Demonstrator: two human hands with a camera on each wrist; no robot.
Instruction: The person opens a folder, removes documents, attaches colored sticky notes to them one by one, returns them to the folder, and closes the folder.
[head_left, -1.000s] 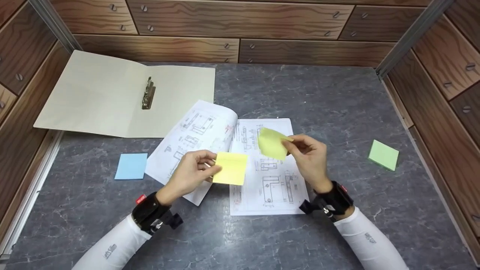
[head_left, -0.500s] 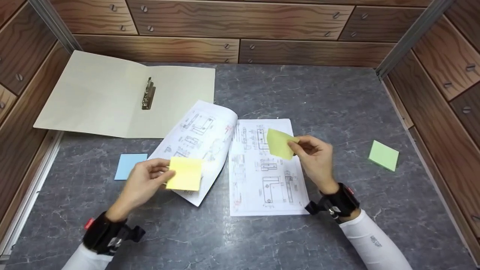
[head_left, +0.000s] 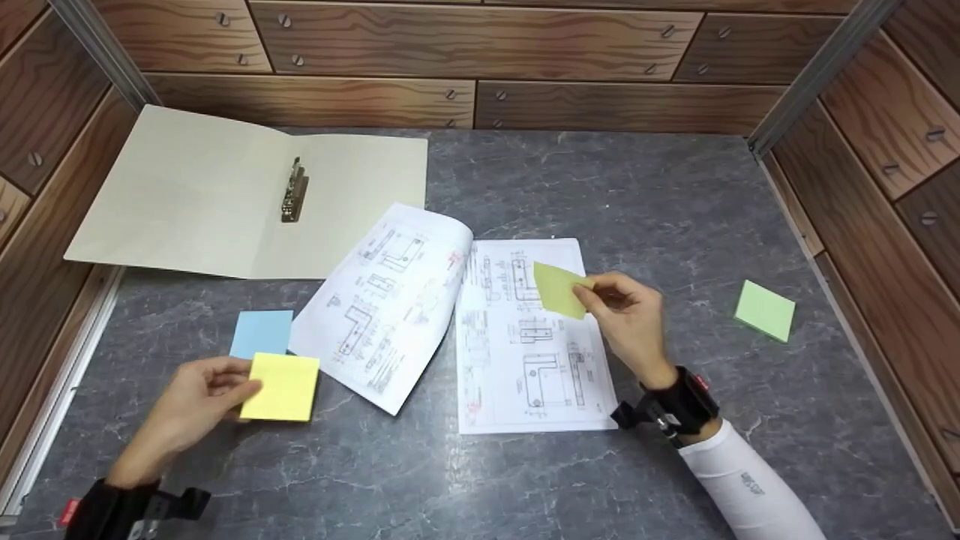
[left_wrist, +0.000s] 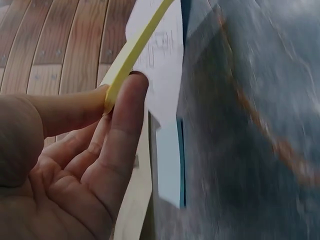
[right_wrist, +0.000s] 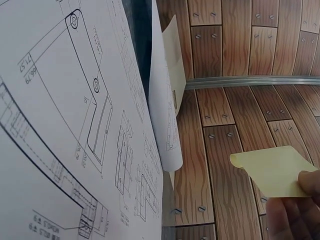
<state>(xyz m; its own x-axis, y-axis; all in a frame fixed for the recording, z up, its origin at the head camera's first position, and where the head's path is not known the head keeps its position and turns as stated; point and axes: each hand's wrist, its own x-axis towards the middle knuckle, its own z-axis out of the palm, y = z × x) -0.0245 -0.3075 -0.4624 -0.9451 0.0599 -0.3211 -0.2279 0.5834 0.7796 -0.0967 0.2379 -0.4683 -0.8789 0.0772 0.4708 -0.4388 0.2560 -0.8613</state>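
My left hand (head_left: 199, 405) pinches a yellow sticky note pad (head_left: 281, 386) at its left edge. In the left wrist view the pad (left_wrist: 135, 52) shows edge-on between thumb and finger. Just behind it lies a blue sticky note pad (head_left: 261, 334), partly overlapped in the head view. A single yellow sticky note (head_left: 559, 291) is pinched by the right hand (head_left: 630, 322) over the right page of the printed drawings (head_left: 540, 375). One corner of that note (right_wrist: 275, 170) curls in the right wrist view. The left sheet (head_left: 390, 300) is folded over to the left.
An open cream folder (head_left: 195, 187) with a metal clip (head_left: 295, 191) lies at the back left, the turned sheet overlapping its corner. A green sticky note pad (head_left: 765, 310) sits at the right. Wood-patterned walls (head_left: 585, 45) enclose the grey tabletop (head_left: 637, 187) at the back and sides.
The left hand has carried the yellow pad left and toward the front, from over the drawings to beside the blue pad. The right hand has shifted slightly right with the note.
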